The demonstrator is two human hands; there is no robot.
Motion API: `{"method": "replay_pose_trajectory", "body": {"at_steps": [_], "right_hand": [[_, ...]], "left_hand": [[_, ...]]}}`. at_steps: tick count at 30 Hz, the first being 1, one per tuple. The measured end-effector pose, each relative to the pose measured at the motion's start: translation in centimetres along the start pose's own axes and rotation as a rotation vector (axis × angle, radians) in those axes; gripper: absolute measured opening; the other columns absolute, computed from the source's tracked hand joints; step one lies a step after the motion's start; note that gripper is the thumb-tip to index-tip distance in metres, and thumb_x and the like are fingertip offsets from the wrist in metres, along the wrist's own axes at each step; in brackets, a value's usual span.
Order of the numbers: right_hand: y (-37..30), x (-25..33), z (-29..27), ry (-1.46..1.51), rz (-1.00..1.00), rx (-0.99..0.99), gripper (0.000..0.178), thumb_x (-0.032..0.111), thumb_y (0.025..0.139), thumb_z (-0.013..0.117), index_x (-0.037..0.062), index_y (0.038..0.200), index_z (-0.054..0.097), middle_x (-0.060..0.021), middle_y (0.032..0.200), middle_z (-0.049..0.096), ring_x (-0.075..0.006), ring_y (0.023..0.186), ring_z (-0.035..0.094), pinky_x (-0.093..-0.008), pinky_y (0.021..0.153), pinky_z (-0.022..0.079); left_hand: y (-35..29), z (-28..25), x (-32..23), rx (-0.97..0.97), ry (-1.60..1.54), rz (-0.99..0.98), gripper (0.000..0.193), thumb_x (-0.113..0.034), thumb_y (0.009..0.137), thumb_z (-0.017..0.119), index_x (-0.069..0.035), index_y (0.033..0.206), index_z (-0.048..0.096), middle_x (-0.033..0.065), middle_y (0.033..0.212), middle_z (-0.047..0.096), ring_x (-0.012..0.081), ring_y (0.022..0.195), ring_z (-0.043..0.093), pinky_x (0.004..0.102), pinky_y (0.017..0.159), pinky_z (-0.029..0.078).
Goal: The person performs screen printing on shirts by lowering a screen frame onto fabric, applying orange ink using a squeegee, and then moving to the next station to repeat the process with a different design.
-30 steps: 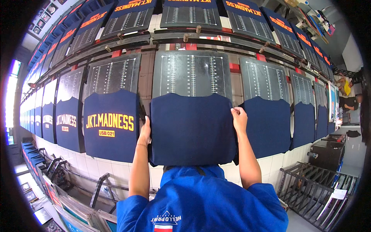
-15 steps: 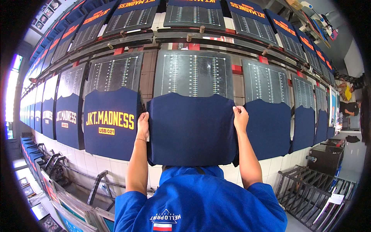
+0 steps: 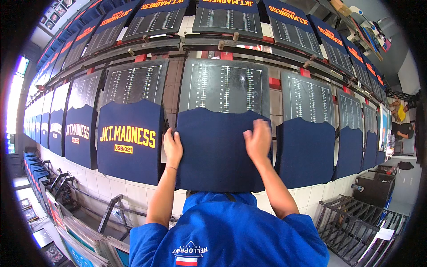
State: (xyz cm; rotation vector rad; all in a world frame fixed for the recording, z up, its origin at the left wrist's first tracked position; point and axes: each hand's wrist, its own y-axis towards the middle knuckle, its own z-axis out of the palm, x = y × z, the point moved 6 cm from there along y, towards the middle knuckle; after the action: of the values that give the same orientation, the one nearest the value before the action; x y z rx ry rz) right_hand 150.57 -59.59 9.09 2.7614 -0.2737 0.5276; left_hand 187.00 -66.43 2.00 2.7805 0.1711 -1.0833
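A plain navy T-shirt (image 3: 218, 153) is stretched over the lower part of a dark printing board (image 3: 225, 84) with white ruled scales, right in front of me. At the shirt's left edge is my left hand (image 3: 173, 147), its fingers pointing up and the thumb apart, holding nothing. My right hand (image 3: 258, 141) is over the right side of the shirt, fingers stretched out and slightly blurred; whether the palm presses on the cloth I cannot tell. To the left, another navy shirt (image 3: 129, 167) carries a yellow print, and to the right a plain one (image 3: 305, 149) covers its own board.
More shirted boards run along both sides in a curving row. Beyond a dark metal rail (image 3: 200, 44) stands a second row with orange-printed shirts (image 3: 229, 5). A black metal rack (image 3: 356, 227) is at lower right, framed screens (image 3: 84, 244) at lower left. People (image 3: 402, 129) are at far right.
Both hands have let go of the shirt's upper side edges. My right hand has moved left over the cloth with fingers spread; my left has dropped slightly and opened. The view has shifted a little.
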Motion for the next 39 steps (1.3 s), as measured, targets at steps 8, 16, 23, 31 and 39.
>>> {"method": "replay_pose_trajectory", "body": {"at_steps": [8, 16, 23, 31, 39], "right_hand": [[-0.1, -5.1, 0.6, -0.365, 0.263, 0.158, 0.080, 0.049, 0.096, 0.053, -0.0098, 0.146, 0.033, -0.0295, 0.155, 0.029, -0.0475, 0.144, 0.025, -0.0631, 0.114, 0.020], [0.8, 18.5, 12.2, 0.102, -0.294, 0.305, 0.085, 0.057, 0.096, 0.046, -0.0076, 0.149, 0.031, -0.0227, 0.158, 0.027, -0.0355, 0.149, 0.019, -0.0533, 0.120, 0.015], [1.6, 12.5, 7.1, 0.021, -0.305, 0.352, 0.081, 0.054, 0.090, 0.058, -0.0058, 0.143, 0.042, -0.0209, 0.153, 0.036, -0.0353, 0.145, 0.028, -0.0541, 0.115, 0.025], [0.5, -8.0, 1.9, -0.328, 0.291, 0.138, 0.085, 0.053, 0.098, 0.047, -0.0130, 0.147, 0.028, -0.0327, 0.155, 0.026, -0.0461, 0.146, 0.022, -0.0588, 0.117, 0.017], [-0.1, 15.1, 10.1, 0.028, -0.282, 0.304, 0.085, 0.057, 0.095, 0.047, -0.0065, 0.149, 0.032, -0.0217, 0.158, 0.028, -0.0371, 0.148, 0.022, -0.0566, 0.119, 0.016]], "left_hand": [[-10.6, -2.8, 3.9, 0.402, -0.198, -0.272, 0.058, -0.037, 0.107, 0.033, 0.006, 0.146, 0.037, 0.0292, 0.142, 0.047, 0.0398, 0.133, 0.046, 0.0418, 0.112, 0.035], [-18.8, -3.2, 14.6, 0.412, -0.756, -0.709, 0.046, -0.037, 0.106, 0.042, 0.001, 0.122, 0.062, 0.0120, 0.116, 0.067, 0.0199, 0.107, 0.063, 0.0351, 0.098, 0.047], [-19.8, -4.1, 14.5, 0.276, -0.798, -0.749, 0.043, -0.033, 0.106, 0.045, 0.004, 0.122, 0.060, 0.0118, 0.116, 0.066, 0.0208, 0.104, 0.063, 0.0351, 0.098, 0.047], [-21.7, -4.8, 15.2, 0.303, -0.556, -0.736, 0.047, -0.040, 0.104, 0.047, 0.002, 0.122, 0.059, 0.0102, 0.114, 0.066, 0.0196, 0.100, 0.062, 0.0366, 0.088, 0.049], [-22.6, -12.7, 24.5, 0.203, -0.360, -0.915, 0.034, -0.040, 0.099, 0.052, -0.009, 0.109, 0.060, 0.0060, 0.103, 0.067, 0.0197, 0.088, 0.063, 0.0359, 0.072, 0.050]]}}
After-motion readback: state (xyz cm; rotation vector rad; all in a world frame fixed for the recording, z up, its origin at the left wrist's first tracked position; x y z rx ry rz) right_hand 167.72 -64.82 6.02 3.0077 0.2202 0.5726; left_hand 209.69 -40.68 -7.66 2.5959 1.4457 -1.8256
